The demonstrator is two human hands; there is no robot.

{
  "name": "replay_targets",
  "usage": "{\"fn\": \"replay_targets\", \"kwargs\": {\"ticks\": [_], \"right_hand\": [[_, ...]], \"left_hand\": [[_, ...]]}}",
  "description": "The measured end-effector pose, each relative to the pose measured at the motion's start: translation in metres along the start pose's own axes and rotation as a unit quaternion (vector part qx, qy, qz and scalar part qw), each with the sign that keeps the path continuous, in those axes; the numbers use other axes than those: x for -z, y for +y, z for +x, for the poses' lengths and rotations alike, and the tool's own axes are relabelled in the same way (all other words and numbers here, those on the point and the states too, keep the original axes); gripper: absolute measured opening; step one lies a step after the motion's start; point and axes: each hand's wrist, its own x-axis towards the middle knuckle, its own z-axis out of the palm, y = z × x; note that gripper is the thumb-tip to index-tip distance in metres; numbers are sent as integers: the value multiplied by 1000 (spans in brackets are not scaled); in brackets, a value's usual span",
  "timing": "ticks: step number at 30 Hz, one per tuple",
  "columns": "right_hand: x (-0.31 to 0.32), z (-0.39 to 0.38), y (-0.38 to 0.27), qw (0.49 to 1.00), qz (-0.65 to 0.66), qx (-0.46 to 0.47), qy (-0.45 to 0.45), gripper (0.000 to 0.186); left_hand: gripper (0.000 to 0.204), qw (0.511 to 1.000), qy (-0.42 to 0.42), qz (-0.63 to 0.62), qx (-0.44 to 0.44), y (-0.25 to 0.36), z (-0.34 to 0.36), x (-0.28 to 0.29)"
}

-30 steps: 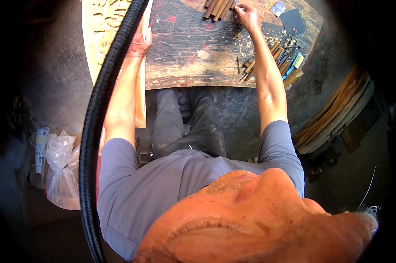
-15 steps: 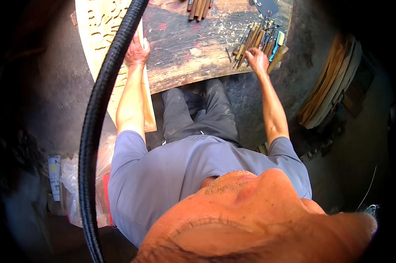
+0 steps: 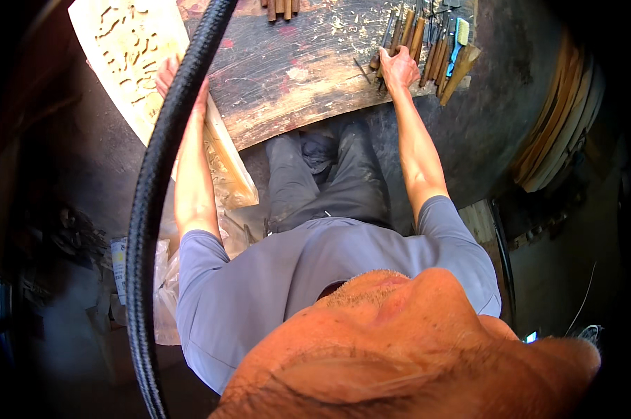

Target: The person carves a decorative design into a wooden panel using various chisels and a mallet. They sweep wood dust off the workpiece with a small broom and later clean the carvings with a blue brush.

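along the left side of the worn wooden bench (image 3: pixel 259 101), a pale carved panel (image 3: pixel 130 49) lies at a slant, its near end jutting past the bench edge toward the person. the left hand (image 3: pixel 201 102) rests on the right side of this panel, fingers stretched out over the wood and thumb set apart, so it is loosely open; a black braided cable (image 3: pixel 151 188) crosses in front and hides its middle.

near the bench's front edge, to the right, the right hand (image 3: pixel 400 68) is partly curled over the near ends of some wooden-handled carving tools (image 3: pixel 416 38). its fingertips reach the handles, but i cannot tell whether they have hold of one. more handles lie just beside it, with a blue-handled brush (image 3: pixel 458 43) and a tapered wooden piece (image 3: pixel 460 75) at their right.

pale shavings (image 3: pixel 336 31) are scattered beyond the hand, and a second bundle of wooden handles (image 3: pixel 280 8) shows at the top. well apart from the bench, curved wooden boards (image 3: pixel 560 119) stand stacked on the right.
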Motion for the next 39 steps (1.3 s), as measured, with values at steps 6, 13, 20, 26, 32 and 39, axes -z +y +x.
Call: {"fn": "replay_targets", "kwargs": {"ticks": [6,13,20,26,32,39], "right_hand": [[2,21,-12,998,-40,15,-49,61],[12,37,-27,989,-90,4,-114,62],[20,40,-34,983,-103,11,-150,56],[53,42,-66,982,-69,44,-169,44],[74,89,-173,965,-4,184,-187,40],[56,149,-242,934,-16,329,-141,44]], "left_hand": [[88,993,96,45,43,-21,106,-44],[84,990,129,27,56,-8,118,-58],[80,991,121,38,53,-1,122,-47],[78,984,157,23,83,8,128,-41],[78,986,140,11,94,6,129,-34],[77,988,124,-5,90,5,129,-31]]}}
